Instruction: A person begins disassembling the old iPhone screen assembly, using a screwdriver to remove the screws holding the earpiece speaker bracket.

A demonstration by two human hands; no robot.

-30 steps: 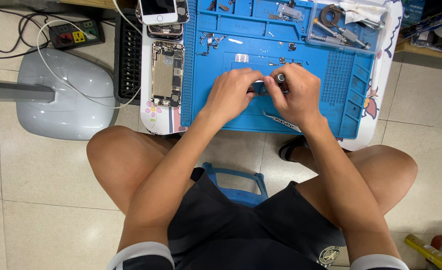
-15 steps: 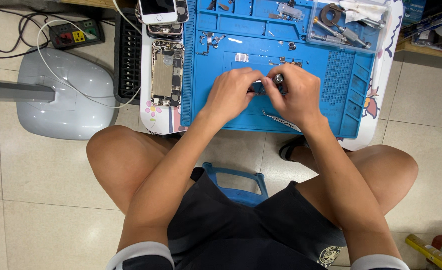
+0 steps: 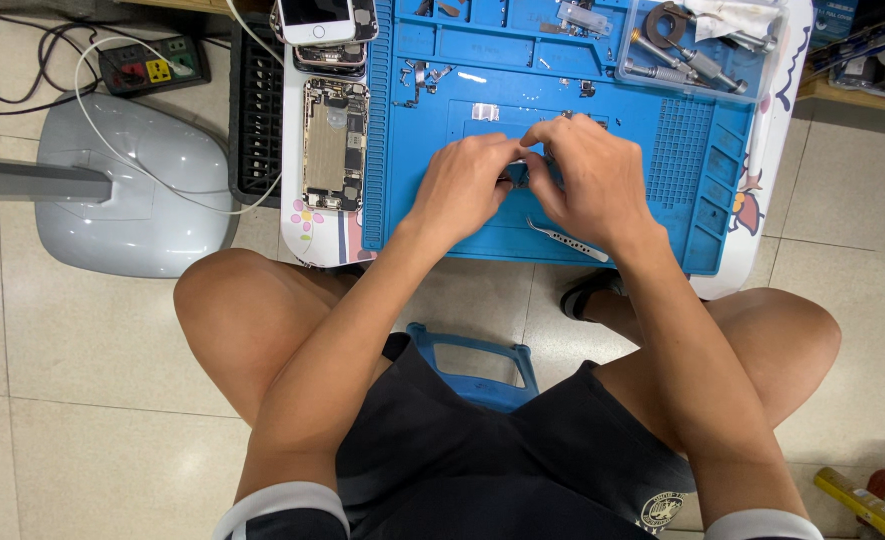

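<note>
On a blue repair mat [image 3: 442, 215] over a tiled floor, a small dark part [image 3: 518, 176] is pinched between the left hand [image 3: 465, 183] and right hand [image 3: 587, 178], brought together, with an opened phone [image 3: 334, 145] left unassembled at nine o'clock and tweezers [image 3: 567, 240] unused at five o'clock.

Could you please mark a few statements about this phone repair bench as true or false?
1. Both hands, left hand and right hand, meet over the blue mat. True.
2. The opened phone lies right of the hands. False: it lies to their left.
3. The tweezers lie on the mat near the right wrist. True.
4. The clear tray of tools sits at the mat's near left corner. False: far right corner.
</note>
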